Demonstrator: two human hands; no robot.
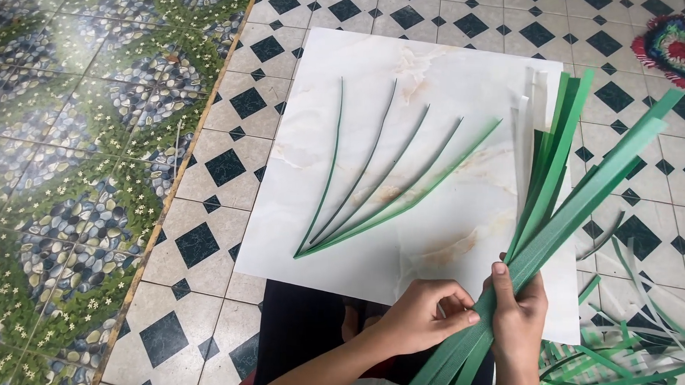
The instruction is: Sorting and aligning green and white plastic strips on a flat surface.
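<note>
My right hand (519,309) grips a thick bundle of long green strips (566,200) that fans out up and to the right. My left hand (423,318) pinches the bundle's lower part from the left, thumb against the strips. On the white marble-look board (407,88) in front of me lie several thin green strips (381,186), joined at the lower left and spreading apart toward the upper right. A few whitish strips (523,138) rest at the board's right edge beside the bundle.
The board lies on a white floor with black diamond tiles (229,166); a pebble-and-flower patterned floor (63,145) runs along the left. Loose green and pale strips (625,354) are scattered at lower right. A colourful round mat (678,48) sits top right.
</note>
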